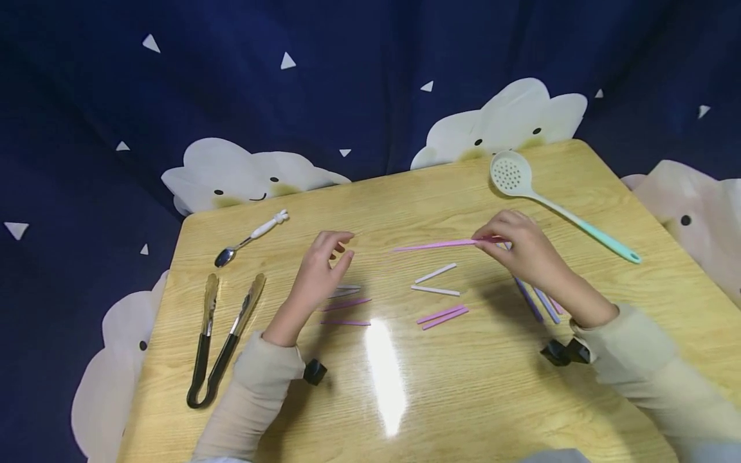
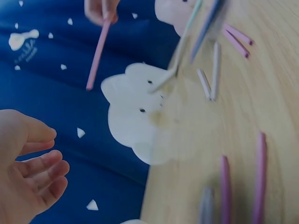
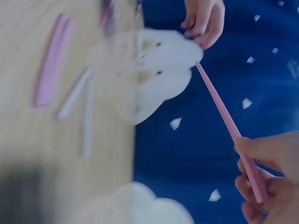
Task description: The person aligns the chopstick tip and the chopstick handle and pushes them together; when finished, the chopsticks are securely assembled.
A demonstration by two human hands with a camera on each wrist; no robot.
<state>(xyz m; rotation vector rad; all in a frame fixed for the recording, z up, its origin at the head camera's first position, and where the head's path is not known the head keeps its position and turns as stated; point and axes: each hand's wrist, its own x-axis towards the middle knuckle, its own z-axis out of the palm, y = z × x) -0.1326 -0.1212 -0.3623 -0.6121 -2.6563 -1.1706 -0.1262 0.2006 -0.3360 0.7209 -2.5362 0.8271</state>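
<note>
With 12 o'clock at the far edge of the tabletop (image 1: 463, 392), the right hand (image 1: 518, 247) pinches a long pink straw (image 1: 431, 245) between thumb and fingers, raised off the wood. The straw runs nearly level toward 9 o'clock, and its rear end sticks out past the grip. Its free tip stops short of the left hand (image 1: 315, 273), whose fingers are loosely bent, the thumb set slightly apart from them in a narrow gap.

At 6 o'clock from the held straw lie two short white straw pieces (image 1: 435, 273), angled apart like an open V, and beyond them two short pink straw pieces (image 1: 442, 314) side by side. At about 4 to 5 o'clock from the left hand are greyish straw pieces (image 2: 206, 205), blurred in the left wrist view, with two slim pink pieces (image 1: 346, 323) just beside them. Longer purple straws (image 1: 529, 299) lie at 6 o'clock from the right hand, partly hidden by the forearm, with a pink one among them.

A perforated skimmer (image 1: 556, 207) has its bowl at 12 o'clock from the right hand, its turquoise handle end pointing to 4 o'clock. From the left hand, a white-handled spoon (image 1: 263, 230) lies at 10 o'clock and black-handled tongs (image 1: 201, 363), arms spread, at 8 o'clock. A navy curtain (image 1: 359, 77) with clouds hangs at 12 o'clock.
</note>
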